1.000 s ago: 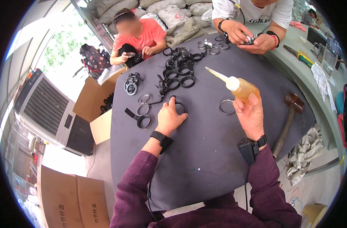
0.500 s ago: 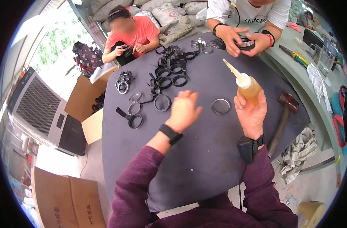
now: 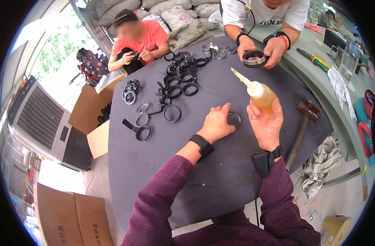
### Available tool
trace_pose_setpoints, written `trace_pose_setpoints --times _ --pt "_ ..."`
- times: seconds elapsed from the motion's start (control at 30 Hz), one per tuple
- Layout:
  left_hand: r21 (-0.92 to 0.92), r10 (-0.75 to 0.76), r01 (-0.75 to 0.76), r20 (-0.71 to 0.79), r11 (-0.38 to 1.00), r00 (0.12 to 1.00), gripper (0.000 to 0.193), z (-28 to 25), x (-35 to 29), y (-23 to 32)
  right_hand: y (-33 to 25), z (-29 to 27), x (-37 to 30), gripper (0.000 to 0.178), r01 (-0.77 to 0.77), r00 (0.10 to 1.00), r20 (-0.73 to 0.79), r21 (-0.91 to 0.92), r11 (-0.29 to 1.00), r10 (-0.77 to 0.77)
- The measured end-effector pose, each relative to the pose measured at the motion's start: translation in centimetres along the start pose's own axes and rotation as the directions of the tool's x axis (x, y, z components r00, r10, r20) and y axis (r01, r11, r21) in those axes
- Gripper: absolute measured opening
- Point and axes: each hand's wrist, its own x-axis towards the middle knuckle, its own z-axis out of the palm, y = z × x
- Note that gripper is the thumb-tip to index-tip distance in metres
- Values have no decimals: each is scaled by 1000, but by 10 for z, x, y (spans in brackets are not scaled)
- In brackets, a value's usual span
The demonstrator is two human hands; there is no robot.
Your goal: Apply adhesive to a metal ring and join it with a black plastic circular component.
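Note:
My left hand (image 3: 216, 125) reaches over the middle of the dark table, thumb and fingers closed about the left side of a thin silver metal ring (image 3: 239, 118). Part of that ring is hidden behind the fingers. To its right, my right hand (image 3: 266, 125) grips a clear squeeze bottle (image 3: 264, 101) of amber liquid. The bottle is held up above the table, its long pale nozzle tilted toward the far left. Left of my left hand lie a black ring clamp with a handle (image 3: 143, 133) and another black ring (image 3: 172, 113).
A mallet (image 3: 305, 110) lies at the table's right. Several black rings (image 3: 183, 74) are heaped farther back, with silver rings (image 3: 130, 97) at the left. Across the table, one person holds a black and silver ring (image 3: 254, 59); another handles a black part. An open carton (image 3: 98, 139) stands left.
My left hand has moved right and slightly down from above the table to the silver ring. My right hand still holds the bottle. The person opposite has tilted their ring and lowered it.

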Motion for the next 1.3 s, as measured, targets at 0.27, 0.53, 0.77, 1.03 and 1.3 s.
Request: trace_pose_setpoints --times 0.27,0.53,0.77,1.03,1.3 --pt "152 -38 36 9 988 999 84 -24 -43 -3 0 -1 1 39 1 999 45 5 1000 -1" --pt "276 381 -411 156 869 911 73 -23 -30 4 3 1 -1 36 -6 1000 30 -25 1000 7" --pt "136 235 -276 255 952 938 63 -36 -38 -2 6 2 -1 40 -43 999 35 43 998 42" --pt "-975 -28 -38 -45 220 999 74 -95 -147 -43 14 7 0 43 -118 979 173 30 993 111" --pt "-886 60 -243 -289 -394 955 85 -119 -208 -57 38 26 -7 52 -262 936 262 73 962 235"
